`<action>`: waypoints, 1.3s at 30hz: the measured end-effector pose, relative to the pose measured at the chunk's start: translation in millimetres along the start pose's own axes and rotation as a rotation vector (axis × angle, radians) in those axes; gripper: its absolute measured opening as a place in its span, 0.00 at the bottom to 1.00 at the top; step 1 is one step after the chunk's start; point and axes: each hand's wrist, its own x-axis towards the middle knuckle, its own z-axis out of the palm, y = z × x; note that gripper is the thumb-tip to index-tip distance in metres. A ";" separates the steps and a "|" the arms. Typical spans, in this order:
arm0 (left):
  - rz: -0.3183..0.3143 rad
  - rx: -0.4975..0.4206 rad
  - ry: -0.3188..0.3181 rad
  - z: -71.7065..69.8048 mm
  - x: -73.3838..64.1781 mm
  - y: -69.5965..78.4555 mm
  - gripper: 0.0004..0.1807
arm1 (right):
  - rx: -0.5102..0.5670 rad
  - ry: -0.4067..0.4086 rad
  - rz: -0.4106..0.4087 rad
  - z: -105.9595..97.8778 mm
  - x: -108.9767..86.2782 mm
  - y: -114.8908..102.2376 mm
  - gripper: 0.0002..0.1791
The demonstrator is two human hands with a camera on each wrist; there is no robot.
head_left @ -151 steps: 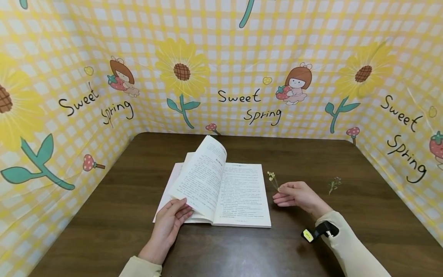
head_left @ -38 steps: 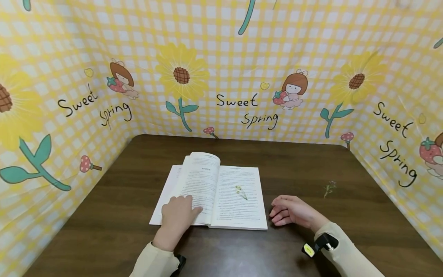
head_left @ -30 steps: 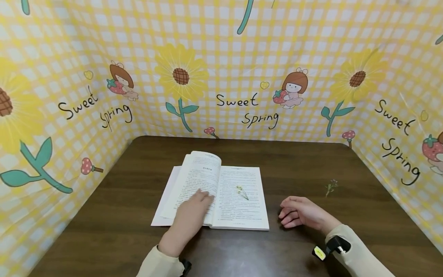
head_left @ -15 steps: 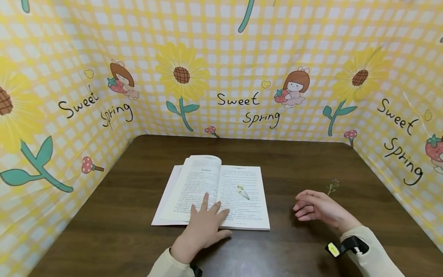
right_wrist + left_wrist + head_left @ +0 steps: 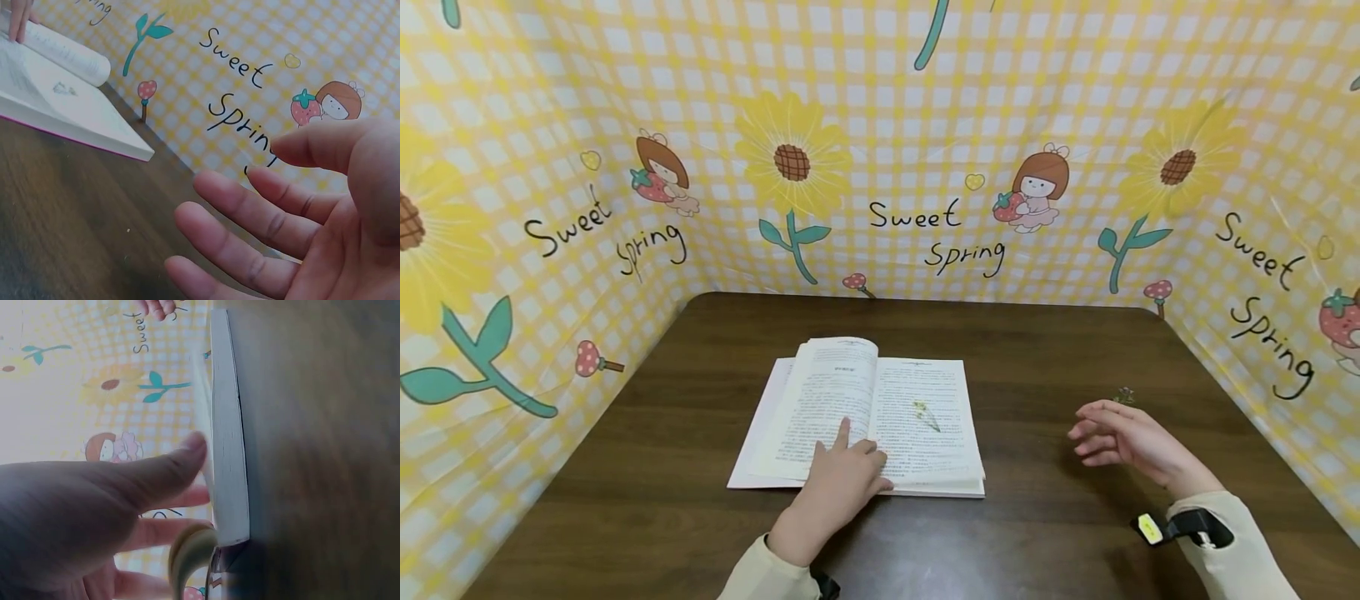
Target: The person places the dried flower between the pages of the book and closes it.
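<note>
An open book [image 5: 925,385] lies on the table, and a small pressed sprig of yellowish flowers [image 5: 927,414] rests on its right page. My left hand [image 5: 842,479] rests on the lower part of the book across the fold, index finger straight on the left page. In the left wrist view, the thumb [image 5: 178,465] touches the edge of a slightly raised page beside the thick page block [image 5: 228,437]. My right hand [image 5: 1138,446] holds nothing, fingers loosely bent over the table. Just behind it a second flower sprig [image 5: 1124,395] shows, its stem hidden by the hand.
The dark wooden table [image 5: 1015,350] is enclosed by a yellow-checked cloth [image 5: 917,125] printed with flowers and lettering. A black wrist strap with a yellow tag [image 5: 1150,529] is on the right sleeve.
The flower sprig left my right hand and lies on the right page. My left hand moved from the left pages toward the fold; my right hand moved right, toward the second sprig.
</note>
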 end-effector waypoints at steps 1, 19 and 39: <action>0.010 -0.004 0.015 0.0 -0.1 -0.7 0.13 | -0.007 0.003 0.004 -0.5 -0.5 1.5 0.18; -0.216 -0.625 0.451 9.4 0.9 -11.5 0.04 | -0.041 0.100 0.047 -3.6 -6.0 12.3 0.16; -0.612 -1.430 0.317 14.4 -14.9 -30.2 0.03 | -0.049 0.110 0.030 -12.1 -12.8 10.8 0.18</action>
